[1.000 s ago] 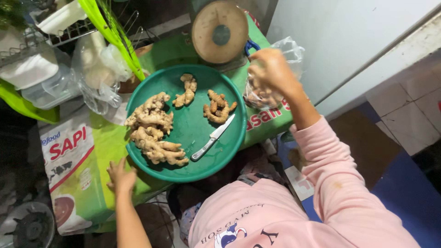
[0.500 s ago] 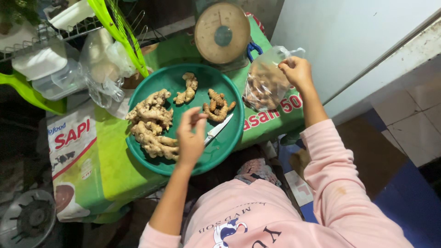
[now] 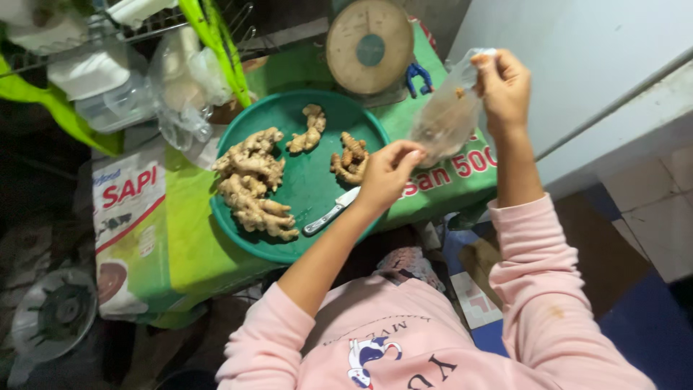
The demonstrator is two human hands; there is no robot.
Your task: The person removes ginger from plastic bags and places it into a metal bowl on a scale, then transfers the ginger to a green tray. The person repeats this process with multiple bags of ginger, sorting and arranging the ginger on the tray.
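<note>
My right hand is raised over the table's right end and pinches the top of a clear plastic bag that hangs down from it. My left hand reaches up to the bag's lower edge, fingers bunched and touching the plastic. Below sits a round green tray with a large heap of ginger root, two smaller root pieces, and a small knife with a white handle lying near my left wrist.
A round dial kitchen scale stands behind the tray. Crumpled clear bags and a wire rack with a white container sit at the back left. The table wears a green printed sheet. A white wall is right.
My left hand moved from the table's front edge over the tray to the bag. My right hand lifted the bag higher, off the table.
</note>
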